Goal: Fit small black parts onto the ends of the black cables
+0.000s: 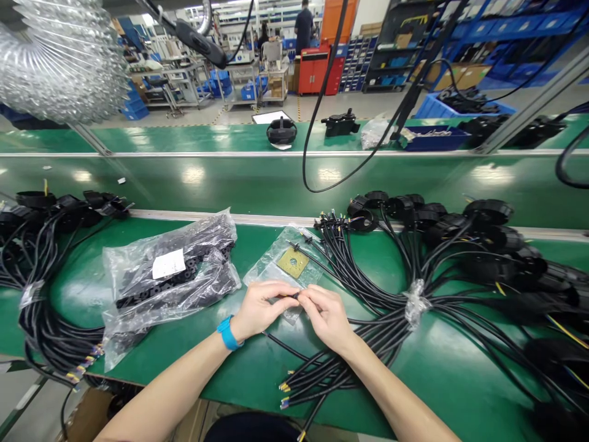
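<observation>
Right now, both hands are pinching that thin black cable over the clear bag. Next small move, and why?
Probably ease the thin black cable slightly toward you, off the clear plastic bag. The left hand and right hand pinch it directly over the bag, and the bundle of black cables lies close on the right, so it could snag.

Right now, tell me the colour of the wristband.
Bright blue wristband, best seen in the head view.

The left hand (262,310) and right hand (326,318) meet at mid-frame, their fingers (307,296) seemingly pinched together at the tips.
</observation>
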`<state>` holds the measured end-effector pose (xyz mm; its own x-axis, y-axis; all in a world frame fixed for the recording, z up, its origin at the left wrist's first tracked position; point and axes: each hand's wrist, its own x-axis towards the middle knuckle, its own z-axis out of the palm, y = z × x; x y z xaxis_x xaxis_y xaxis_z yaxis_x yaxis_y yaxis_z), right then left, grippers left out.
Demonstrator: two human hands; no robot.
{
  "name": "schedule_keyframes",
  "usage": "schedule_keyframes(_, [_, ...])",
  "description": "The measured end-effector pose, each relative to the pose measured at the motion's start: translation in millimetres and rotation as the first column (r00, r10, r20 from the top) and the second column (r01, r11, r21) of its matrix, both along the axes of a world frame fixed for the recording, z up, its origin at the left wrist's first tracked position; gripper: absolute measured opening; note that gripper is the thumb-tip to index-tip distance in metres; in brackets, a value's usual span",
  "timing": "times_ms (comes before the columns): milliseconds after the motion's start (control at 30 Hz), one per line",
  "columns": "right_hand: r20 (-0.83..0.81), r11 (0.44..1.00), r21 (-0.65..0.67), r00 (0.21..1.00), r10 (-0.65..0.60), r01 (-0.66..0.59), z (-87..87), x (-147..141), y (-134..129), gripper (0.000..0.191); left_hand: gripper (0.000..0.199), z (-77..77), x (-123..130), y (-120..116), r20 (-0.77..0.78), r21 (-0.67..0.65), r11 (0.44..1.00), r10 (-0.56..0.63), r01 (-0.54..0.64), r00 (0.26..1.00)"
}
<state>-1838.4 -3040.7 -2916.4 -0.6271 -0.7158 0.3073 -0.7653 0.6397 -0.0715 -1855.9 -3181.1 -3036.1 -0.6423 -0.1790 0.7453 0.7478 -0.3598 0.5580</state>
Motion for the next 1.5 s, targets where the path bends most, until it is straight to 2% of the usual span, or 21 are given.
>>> schedule_keyframes(167, [-0.062,0.99,0.092,0.993,-0.098,0.104,2.4,-1,-3,0.017,0.017,-0.4,-5,-3,0.117,0.021,1.0,-0.008,0.006,0.993])
schedule_keyframes(267, [-0.112,0.993,0.032,0.988,-0.111,0.115,2.8,-1,-5,0.014,0.021,-0.2,-9,-5,0.184,0.048,0.999,-0.01,0.001,0.983])
schedule_keyframes(400, [-0.154,0.998,-0.001,0.986,-0.061,0.062,2.4,-2,-4,0.01,0.027,-0.1,-9,-3,0.265,0.131,0.988,-0.117,0.085,0.957])
schedule_keyframes(533, [-0.138,0.997,0.06,0.99,-0.038,0.047,4.2,-1,-4,0.012,0.023,-1.5,-9,0,0.218,0.116,0.986,-0.144,0.121,0.965])
schedule_keyframes(700, [-0.001,0.997,0.038,0.998,-0.063,0.063,7.8,1,-4,0.02,0.022,-3.6,-9,3,0.189,0.119,0.978,-0.191,0.171,0.963])
schedule_keyframes(900, [0.166,0.992,0.044,0.978,-0.128,0.122,6.7,-3,0,0.03,0.013,-1.4,-4,4,0.057,0.087,0.996,-0.028,0.023,0.998])
schedule_keyframes(1067, [0.214,0.982,0.1,0.961,-0.176,0.158,10.4,-6,1,0.035,0.015,-2.3,-8,3,0.044,0.052,0.998,-0.046,0.043,0.998])
schedule_keyframes(1167, [0.223,0.981,0.109,0.958,-0.179,0.158,15.5,-5,-3,0.033,0.019,-1.0,-10,0,0.093,0.087,0.991,-0.113,0.105,0.989])
schedule_keyframes(1233, [0.166,0.987,0.094,0.975,-0.145,0.131,18.3,-4,-6,0.026,0.026,0.9,-10,-2,0.156,0.129,0.971,-0.218,0.199,0.963])
schedule_keyframes(1367, [-0.092,0.99,0.14,0.996,-0.015,0.027,19.5,-2,-7,0.013,0.049,3.7,-8,-7,0.229,0.235,0.859,-0.504,0.456,0.833])
schedule_keyframes(1433, [-0.2,0.979,0.206,0.979,0.037,0.005,17.8,-3,-6,0.01,0.049,3.8,-8,-8,0.258,0.261,0.814,-0.576,0.518,0.775])
schedule_keyframes(1500, [-0.248,0.971,0.241,0.966,0.069,-0.008,15.8,-4,-4,0.01,0.05,2.9,-9,-8,0.277,0.285,0.796,-0.602,0.534,0.749])
